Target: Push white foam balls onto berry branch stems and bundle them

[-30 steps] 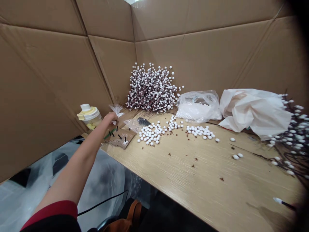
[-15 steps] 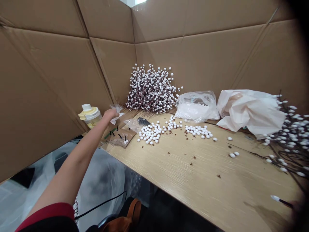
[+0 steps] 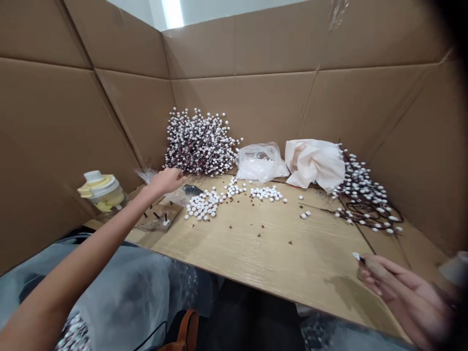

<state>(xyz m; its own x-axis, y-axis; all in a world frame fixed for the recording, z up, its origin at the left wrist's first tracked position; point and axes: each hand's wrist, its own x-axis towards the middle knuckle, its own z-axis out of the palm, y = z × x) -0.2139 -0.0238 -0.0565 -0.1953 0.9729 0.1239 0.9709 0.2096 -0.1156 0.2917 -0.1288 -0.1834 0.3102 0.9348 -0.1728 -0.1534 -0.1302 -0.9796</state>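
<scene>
My left hand reaches out over the far left of the table with its fingers curled closed. Whatever they may hold is hidden. Below it a brown sheet carries several short black sticks, one with a white blob. At the right, my right hand pinches a small black stick with a white tip, held above the table. White oval beads lie in loose clusters mid-table. A dense pile of dark stems with white berries leans in the back left corner.
A yellow-lidded clear bottle stands at the left. Along the back sit a clear bag of white beads, a crumpled white sheet and more berry stems. Cardboard walls enclose the table.
My left hand has moved right, away from the crumpled white scrap and plastic near the bottle. The view has swung right, and my right hand with the white-tipped stick has come fully into sight.
</scene>
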